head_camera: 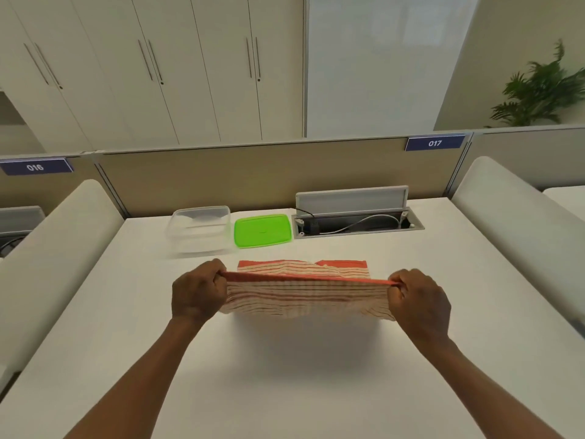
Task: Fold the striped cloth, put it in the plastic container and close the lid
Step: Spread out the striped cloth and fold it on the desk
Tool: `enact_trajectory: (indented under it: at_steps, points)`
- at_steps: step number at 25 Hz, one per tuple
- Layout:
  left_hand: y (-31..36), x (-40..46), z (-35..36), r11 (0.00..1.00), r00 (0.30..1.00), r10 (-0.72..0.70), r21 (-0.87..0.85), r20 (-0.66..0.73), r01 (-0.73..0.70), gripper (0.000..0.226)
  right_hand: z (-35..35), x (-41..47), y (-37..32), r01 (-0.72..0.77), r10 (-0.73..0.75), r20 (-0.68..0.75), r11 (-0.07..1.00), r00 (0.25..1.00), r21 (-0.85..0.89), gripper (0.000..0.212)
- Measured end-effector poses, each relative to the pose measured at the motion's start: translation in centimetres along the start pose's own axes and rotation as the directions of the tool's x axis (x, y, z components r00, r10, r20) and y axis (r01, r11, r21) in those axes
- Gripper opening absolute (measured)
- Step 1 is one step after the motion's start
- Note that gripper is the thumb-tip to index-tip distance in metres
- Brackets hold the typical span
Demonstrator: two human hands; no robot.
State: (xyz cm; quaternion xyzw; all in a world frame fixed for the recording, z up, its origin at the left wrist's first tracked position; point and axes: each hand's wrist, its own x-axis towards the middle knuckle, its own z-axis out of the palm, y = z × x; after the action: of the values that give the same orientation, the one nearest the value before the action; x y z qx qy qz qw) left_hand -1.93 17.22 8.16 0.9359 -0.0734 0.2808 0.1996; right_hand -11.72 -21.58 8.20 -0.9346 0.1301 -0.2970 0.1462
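Two hands at frame centre, left hand [198, 288] and right hand [419, 297] pinching cloth [304, 296] corners taut, open container [199, 229] and lid [262, 231] above.

white desk [285, 375] | beige partition [221, 175] | white cabinets [158, 68] | potted plant [544, 90] far right

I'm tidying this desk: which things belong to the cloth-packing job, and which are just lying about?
For the job: striped cloth, clear container, green lid.

Lying about: cable box, desk number signs, plant.
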Motion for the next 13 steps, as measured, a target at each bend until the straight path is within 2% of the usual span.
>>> enact_trajectory:
  at_steps: [4,7,11,13]
  points:
    - [-1.2,-1.6,0.8,1.0,0.998,0.003,-0.02,0.068,-0.002,0.029,1.1,-2.7,0.6,-0.024,0.025,0.1,1.0,0.995,-0.004,0.013]
    - [-1.8,-1.5,1.6,1.0,0.994,-0.03,0.0,0.102,0.03,0.021,1.6,-2.7,0.9,-0.083,0.073,0.14,0.994,0.987,0.067,0.014]
    - [-3.3,-0.9,3.3,0.971,0.965,-0.197,-0.098,0.175,0.216,0.012,2.8,-1.2,1.9,-0.259,0.205,0.238,0.939,0.949,0.226,0.013]
    - [-4.3,0.0,4.8,0.935,0.939,-0.271,-0.175,0.214,0.309,0.011,4.4,0.3,2.6,-0.355,0.283,0.289,0.903,0.914,0.241,0.015]
